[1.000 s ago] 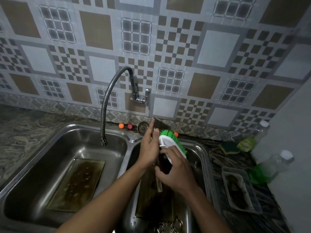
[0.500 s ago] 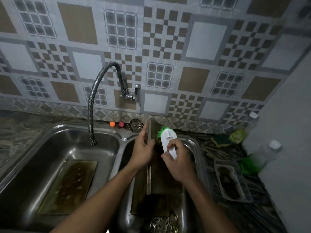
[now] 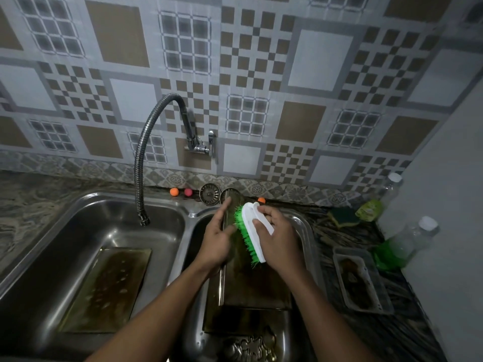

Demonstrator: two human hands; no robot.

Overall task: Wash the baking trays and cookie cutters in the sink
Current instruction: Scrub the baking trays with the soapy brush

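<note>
Compared with half a second ago, holds the brush point(image 3: 252, 231) turned and lower, with the green bristles now pressed sideways on the face of the baking tray point(image 3: 251, 283), no more pointing over its far rim; grips the white handle in the right hand point(image 3: 282, 239), fingers curled round it; steadies the tray with the left hand point(image 3: 217, 241), pinching the left rim, index finger stretched up along it; shows also more of the brown face than before, near end down in the right basin of the sink point(image 3: 190, 212), far end leaning toward the back rim. Probably means real scrubbing of this tray under way, rinsing not yet begun; no water seen from the tap point(image 3: 146, 152), spout hanging over the left basin.

Around: a second tray point(image 3: 104, 288) flat on the floor of the left basin, stained; cookie cutters point(image 3: 251, 346) at the near edge of the right basin, just below the held tray; a small dirty tray point(image 3: 360, 283) on the table by the right edge of the sink; behind it a green bottle point(image 3: 394, 246) and a sponge point(image 3: 342, 216). Nothing blocking the brush strokes; only the cutters below, perhaps easy to knock, and the spout over the wrong basin for rinsing.
</note>
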